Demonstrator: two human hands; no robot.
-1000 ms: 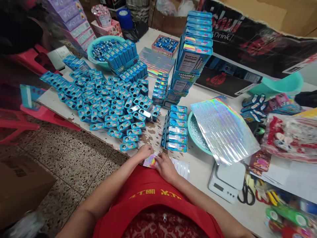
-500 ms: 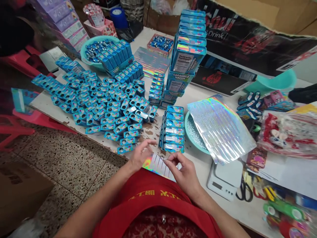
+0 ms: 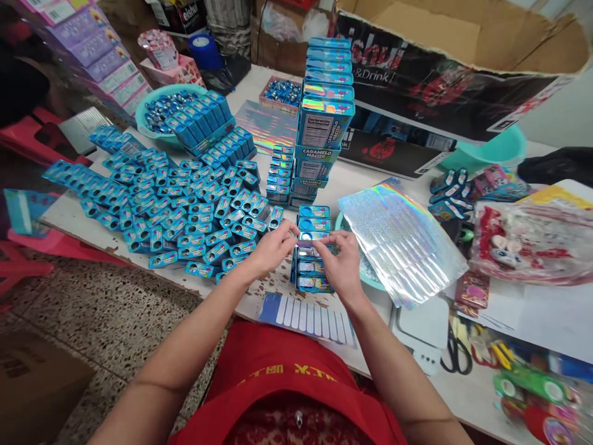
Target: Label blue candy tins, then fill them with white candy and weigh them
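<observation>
As left hand (image 3: pixel 273 247) meets right hand (image 3: pixel 341 267) over tins (image 3: pixel 315 213), table edge (image 3: pixel 204 289) lies close.

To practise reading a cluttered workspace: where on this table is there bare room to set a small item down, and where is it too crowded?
Bare strip between the tall box stack and the holographic sheet; worn table edge between the loose tins and the sticker backing sheet. Crowded: the tin spread, and the right end with bagged toys and scissors.

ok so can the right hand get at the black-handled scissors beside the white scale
Probably yes: the black-handled scissors lie uncovered on that side, nothing tall between, but the right hand is pinching a shiny sticker strip over the small blue tins.
</observation>
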